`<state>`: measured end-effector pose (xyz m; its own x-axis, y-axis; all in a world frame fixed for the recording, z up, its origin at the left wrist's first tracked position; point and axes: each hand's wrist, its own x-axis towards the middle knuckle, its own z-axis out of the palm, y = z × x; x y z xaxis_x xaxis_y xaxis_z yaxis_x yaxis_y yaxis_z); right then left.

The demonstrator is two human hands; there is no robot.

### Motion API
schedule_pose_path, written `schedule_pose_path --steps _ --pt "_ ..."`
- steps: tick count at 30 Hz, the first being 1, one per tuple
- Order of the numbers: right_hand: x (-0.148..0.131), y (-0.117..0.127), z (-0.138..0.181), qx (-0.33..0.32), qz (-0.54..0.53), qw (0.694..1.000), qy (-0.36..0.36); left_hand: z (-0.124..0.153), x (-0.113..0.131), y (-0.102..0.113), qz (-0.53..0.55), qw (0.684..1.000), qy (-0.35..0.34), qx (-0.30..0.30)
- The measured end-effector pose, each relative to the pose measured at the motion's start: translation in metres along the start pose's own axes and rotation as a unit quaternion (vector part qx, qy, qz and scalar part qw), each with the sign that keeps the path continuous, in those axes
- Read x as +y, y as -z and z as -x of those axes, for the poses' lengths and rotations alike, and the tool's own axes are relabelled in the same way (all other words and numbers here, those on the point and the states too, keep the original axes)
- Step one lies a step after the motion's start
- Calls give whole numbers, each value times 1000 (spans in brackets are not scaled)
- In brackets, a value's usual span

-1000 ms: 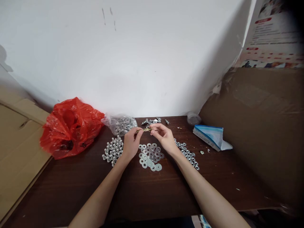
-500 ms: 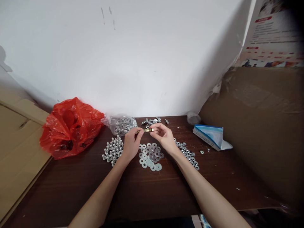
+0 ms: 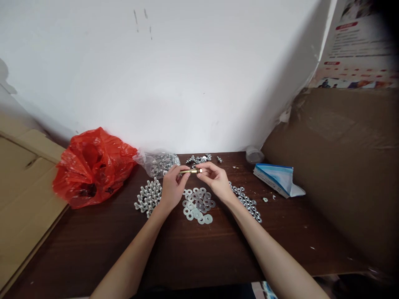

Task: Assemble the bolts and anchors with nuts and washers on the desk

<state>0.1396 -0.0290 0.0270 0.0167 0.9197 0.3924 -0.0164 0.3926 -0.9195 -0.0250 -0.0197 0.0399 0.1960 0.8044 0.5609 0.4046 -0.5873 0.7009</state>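
My left hand [image 3: 172, 185] pinches the left part of a gold-coloured bolt [image 3: 187, 171] between thumb and fingers. The bolt lies about level, its hex end pointing right. At that right end, the thumb and fingertips of my right hand [image 3: 215, 179] are closed on the hex end. Both hands are held over a spread of flat silver washers [image 3: 197, 213]. Left of my left hand sits a group of pale, short bolts [image 3: 149, 196], partly hidden by the wrist. Silver nuts [image 3: 249, 204] lie to the right, below my right wrist.
A red plastic bag [image 3: 93, 166] and a clear bag of metal hardware [image 3: 162, 162] stand at the back left. Small assembled fasteners [image 3: 199, 159] lie near the wall. On the right are a clear cup [image 3: 254, 155], a blue-white packet [image 3: 274, 178] and a large cardboard box [image 3: 339, 166].
My left fingers have shifted slightly on the bolt, and more of its gold shank shows. My right hand stays at the hex end, almost unmoved.
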Motion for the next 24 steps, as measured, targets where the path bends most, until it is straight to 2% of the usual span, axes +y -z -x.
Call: schedule_pose_path --steps 10,18,24 --pt "1 1 0 -5 19 1000 22 1 -1 1 17 1000 -1 -4" --pt "-3 -1 1 -33 -3 999 -14 2 3 1 33 999 3 -7" --pt "-6 -2 2 -25 71 997 4 4 7 -1 -3 999 -42 -25"
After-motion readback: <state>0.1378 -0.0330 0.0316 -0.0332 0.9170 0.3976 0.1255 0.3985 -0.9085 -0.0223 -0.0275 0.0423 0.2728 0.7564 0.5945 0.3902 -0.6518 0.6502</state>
